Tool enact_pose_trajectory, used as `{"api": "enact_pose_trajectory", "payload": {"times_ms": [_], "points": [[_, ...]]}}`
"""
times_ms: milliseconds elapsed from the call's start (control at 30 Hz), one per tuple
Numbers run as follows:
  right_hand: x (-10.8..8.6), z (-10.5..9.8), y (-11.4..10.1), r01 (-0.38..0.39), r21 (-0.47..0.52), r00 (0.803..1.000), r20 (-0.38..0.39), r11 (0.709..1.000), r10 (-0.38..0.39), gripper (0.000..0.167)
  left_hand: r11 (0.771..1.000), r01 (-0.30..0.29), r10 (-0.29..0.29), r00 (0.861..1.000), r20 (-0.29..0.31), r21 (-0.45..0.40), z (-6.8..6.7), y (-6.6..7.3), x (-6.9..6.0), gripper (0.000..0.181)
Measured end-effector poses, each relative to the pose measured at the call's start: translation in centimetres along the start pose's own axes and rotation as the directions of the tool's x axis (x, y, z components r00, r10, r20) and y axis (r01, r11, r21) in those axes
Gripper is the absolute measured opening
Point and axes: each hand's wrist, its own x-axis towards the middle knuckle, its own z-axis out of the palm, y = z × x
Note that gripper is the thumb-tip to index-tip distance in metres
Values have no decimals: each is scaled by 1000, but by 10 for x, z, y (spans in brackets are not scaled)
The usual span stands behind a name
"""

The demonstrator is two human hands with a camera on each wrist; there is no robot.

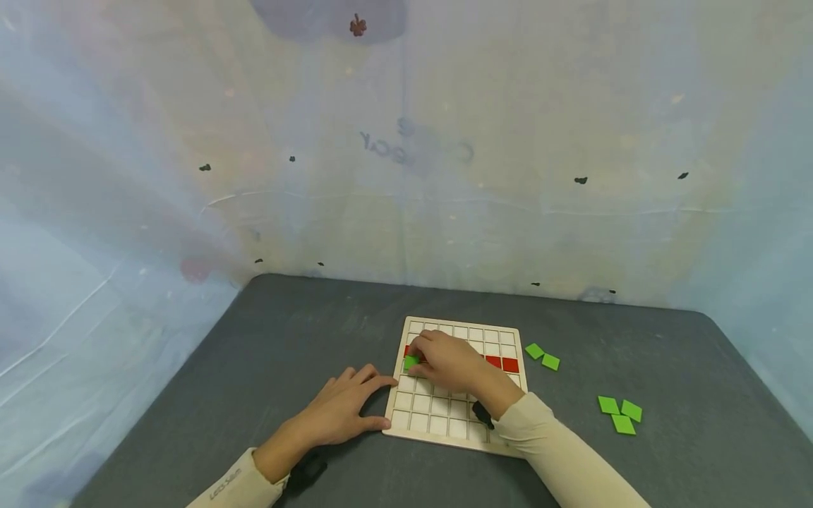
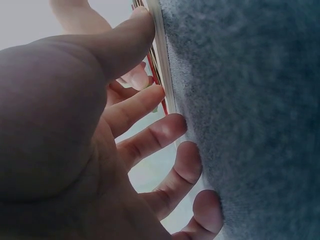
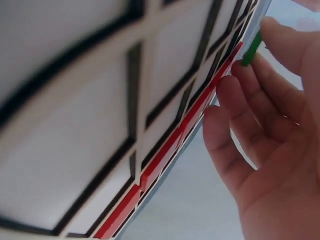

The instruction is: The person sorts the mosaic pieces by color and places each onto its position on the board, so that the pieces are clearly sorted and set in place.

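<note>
A wooden grid board [image 1: 438, 425] with white squares lies on the dark table, a row of red tiles [image 1: 510, 365] across it. Over its left part my right hand [image 1: 452, 361] pinches a green tile [image 1: 411, 362] between thumb and finger, just below the red row's left end. The right wrist view shows that green tile [image 3: 252, 50] held on edge near the red tiles [image 3: 160, 162]. My left hand [image 1: 339, 409] rests at the board's left edge, fingers spread, thumb and index fingertip touching it; in the left wrist view its fingers [image 2: 150, 137] are loosely bent against the table.
Two green tiles [image 1: 550, 362] lie just right of the board, and several more [image 1: 623, 424] lie farther right on the dark table [image 1: 305, 324]. A pale cloth wall [image 1: 444, 212] stands behind the table and along its sides.
</note>
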Motion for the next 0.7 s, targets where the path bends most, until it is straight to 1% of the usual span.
{"api": "enact_pose_trajectory", "payload": {"times_ms": [167, 433, 700], "points": [[2, 2, -1, -2, 8, 1000, 4, 1000, 2, 26, 1000, -2, 2, 1000, 4, -2, -1, 0, 0, 61], [3, 4, -3, -21, 7, 1000, 8, 1000, 21, 30, 1000, -14, 14, 1000, 3, -5, -1, -1, -1, 61], [1, 6, -2, -11, -15, 1000, 8, 1000, 12, 28, 1000, -13, 13, 1000, 3, -13, -2, 0, -1, 60]]}}
